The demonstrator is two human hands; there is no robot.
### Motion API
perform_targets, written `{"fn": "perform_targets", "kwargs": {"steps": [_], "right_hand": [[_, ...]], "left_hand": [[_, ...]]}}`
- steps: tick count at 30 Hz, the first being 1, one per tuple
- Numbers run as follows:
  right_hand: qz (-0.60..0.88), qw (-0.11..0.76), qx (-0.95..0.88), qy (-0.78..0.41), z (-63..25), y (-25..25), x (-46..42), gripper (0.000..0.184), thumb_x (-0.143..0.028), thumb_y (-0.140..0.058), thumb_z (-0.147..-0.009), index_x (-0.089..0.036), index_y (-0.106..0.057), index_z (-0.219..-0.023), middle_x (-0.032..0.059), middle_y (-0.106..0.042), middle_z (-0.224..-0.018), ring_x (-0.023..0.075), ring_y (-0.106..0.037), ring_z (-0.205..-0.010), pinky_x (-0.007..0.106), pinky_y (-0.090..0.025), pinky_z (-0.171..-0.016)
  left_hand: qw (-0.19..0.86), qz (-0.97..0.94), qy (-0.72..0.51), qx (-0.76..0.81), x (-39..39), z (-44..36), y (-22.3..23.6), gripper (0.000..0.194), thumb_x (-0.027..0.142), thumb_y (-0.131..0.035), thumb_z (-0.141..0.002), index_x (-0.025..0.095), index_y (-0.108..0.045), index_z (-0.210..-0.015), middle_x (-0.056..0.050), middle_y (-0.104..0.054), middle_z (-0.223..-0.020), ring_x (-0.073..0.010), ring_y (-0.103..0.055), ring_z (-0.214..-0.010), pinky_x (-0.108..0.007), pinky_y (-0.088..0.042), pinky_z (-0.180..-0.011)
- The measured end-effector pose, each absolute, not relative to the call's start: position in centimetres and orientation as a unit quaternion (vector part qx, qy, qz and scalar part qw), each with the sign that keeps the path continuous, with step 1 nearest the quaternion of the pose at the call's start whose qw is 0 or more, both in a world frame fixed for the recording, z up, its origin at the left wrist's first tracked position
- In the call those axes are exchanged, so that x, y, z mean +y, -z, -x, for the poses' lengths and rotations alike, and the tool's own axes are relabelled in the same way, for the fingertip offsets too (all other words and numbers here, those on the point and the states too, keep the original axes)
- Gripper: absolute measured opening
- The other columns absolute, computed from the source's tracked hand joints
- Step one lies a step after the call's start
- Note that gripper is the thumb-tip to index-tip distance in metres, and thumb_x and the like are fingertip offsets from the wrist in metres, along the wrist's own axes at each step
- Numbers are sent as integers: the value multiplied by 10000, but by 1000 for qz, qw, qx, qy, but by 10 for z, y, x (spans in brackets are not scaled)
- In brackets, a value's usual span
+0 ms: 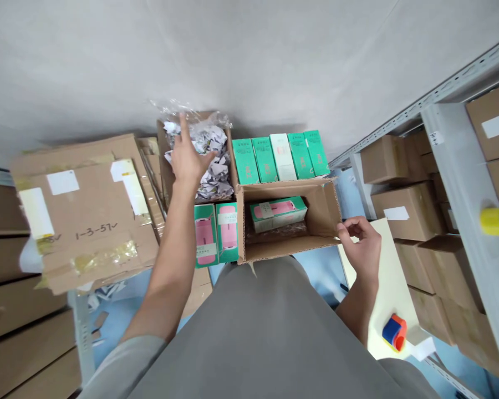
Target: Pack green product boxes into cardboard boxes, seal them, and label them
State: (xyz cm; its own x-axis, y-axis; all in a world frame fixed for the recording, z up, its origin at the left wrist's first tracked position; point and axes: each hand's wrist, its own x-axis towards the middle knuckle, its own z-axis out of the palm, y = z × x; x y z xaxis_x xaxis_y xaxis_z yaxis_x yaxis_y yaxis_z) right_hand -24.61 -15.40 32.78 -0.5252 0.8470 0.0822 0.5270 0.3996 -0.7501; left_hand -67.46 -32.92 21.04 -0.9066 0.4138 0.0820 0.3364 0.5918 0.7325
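Observation:
My left hand (190,154) is over a carton of shredded paper (218,176), fingers spread and nothing held in them. Clear plastic film (210,118) bunches at that carton's far rim. My right hand (361,244) pinches the right edge of an open cardboard box (291,253). Inside this box lies one green box with a pink picture (279,213), on what looks like clear plastic. Two similar green boxes (228,233) stand just left of the cardboard box. Behind it is a row of several green boxes (244,160) with one white box (280,158) among them.
Flattened cardboard (91,216) with labels and handwriting is piled at the left. Shelves of brown cartons (403,208) stand on the right, with a yellow tape roll (498,221) by the post. A red and blue tape dispenser (394,332) sits on a pale table (388,277).

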Motion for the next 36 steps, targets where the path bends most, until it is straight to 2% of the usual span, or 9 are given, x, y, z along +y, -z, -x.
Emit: {"fn": "perform_targets", "kwargs": {"steps": [4,6,8,12,18,21,29,33,36], "right_hand": [[433,239,-803,-333,247,-328,-157,175,-385,-756,-937,-253,-685,-846,-17,-700,-735,173,-661,-662,301,-595,-656],[430,239,-803,-335,247,-328,-158,169,-383,-755,-939,-255,-684,-855,-18,-701,-736,174,-661,-659,301,-594,-652],[426,241,-805,-337,248,-327,-159,162,-379,-755,-940,-256,-684,-862,-20,-700,-738,173,-660,-658,299,-594,-654],[421,241,-809,-332,250,-327,-160,163,-377,-753,-951,-261,-675,-866,-21,-698,-741,173,-657,-665,303,-596,-667],[418,236,-806,-347,248,-328,-159,156,-369,-747,-943,-261,-668,-862,-25,-695,-743,166,-647,-659,297,-578,-652],[411,235,-808,-350,249,-328,-156,148,-362,-752,-943,-261,-675,-869,-27,-690,-740,166,-643,-657,301,-574,-654],[389,229,-820,-353,249,-331,-149,149,-339,-748,-939,-267,-659,-843,-26,-670,-731,178,-642,-672,320,-589,-670],[384,223,-822,-358,251,-331,-150,146,-333,-733,-935,-272,-641,-840,-30,-659,-725,175,-630,-667,317,-579,-668],[374,217,-825,-363,254,-332,-150,169,-329,-725,-939,-275,-613,-825,-34,-645,-713,169,-616,-653,313,-566,-662]], "left_hand": [[12,-99,-367,925,-300,688,-230,1204,732,-824,-921,98,-296,-1797,-150,-746,-1423,-243,-703,-1292,-535,-456,-1202],[-19,-112,-350,930,-292,695,-240,1265,711,-869,-864,103,-285,-1807,-126,-714,-1483,-220,-687,-1325,-507,-446,-1206],[14,-112,-315,942,-287,706,-246,1129,672,-893,-841,91,-470,-1711,-99,-732,-1449,-211,-669,-1359,-477,-441,-1214],[76,-66,-248,964,-284,723,-249,527,438,-858,-922,72,-763,-1290,-47,-824,-1183,-192,-693,-1276,-407,-463,-1215],[-72,-193,-362,909,-320,647,-315,320,406,-770,-1031,88,-755,-1072,-52,-785,-990,-195,-704,-950,-385,-552,-1028],[-48,-344,-443,827,-339,573,-362,257,423,-773,-1032,204,-704,-916,-17,-710,-908,-193,-676,-847,-348,-569,-837],[138,-539,-208,805,-388,454,-399,94,312,-726,-1008,386,-784,-999,-86,-724,-911,-324,-752,-804,-514,-616,-660],[153,-514,-195,821,-377,452,-372,127,304,-692,-1039,352,-810,-1040,-106,-749,-887,-350,-775,-775,-490,-587,-621],[195,-517,-164,817,-347,459,-347,314,223,-711,-1022,272,-787,-1323,-127,-814,-1010,-383,-827,-908,-468,-617,-720]]}}
